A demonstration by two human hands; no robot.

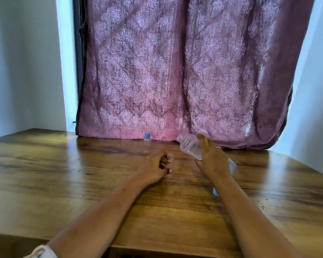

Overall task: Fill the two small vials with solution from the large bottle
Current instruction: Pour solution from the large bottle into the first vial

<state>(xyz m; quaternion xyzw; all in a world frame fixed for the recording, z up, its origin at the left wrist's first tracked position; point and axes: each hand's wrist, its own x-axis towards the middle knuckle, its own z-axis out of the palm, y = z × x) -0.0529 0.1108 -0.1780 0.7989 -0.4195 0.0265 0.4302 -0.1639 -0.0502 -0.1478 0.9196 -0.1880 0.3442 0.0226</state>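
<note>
My right hand grips the large clear bottle, which is uncapped and tilted with its mouth pointing up and to the left. My left hand rests on the wooden table, its fingers curled round a small clear vial that stands upright and open. A second small vial with a blue cap stands farther back by the curtain. One small clear cap lies by my left hand and another clear cap lies behind it.
A purple patterned curtain hangs down to the table's back edge. A blue cap lies on the table beside my right forearm. A pale blue object shows behind my right wrist. White walls stand on both sides.
</note>
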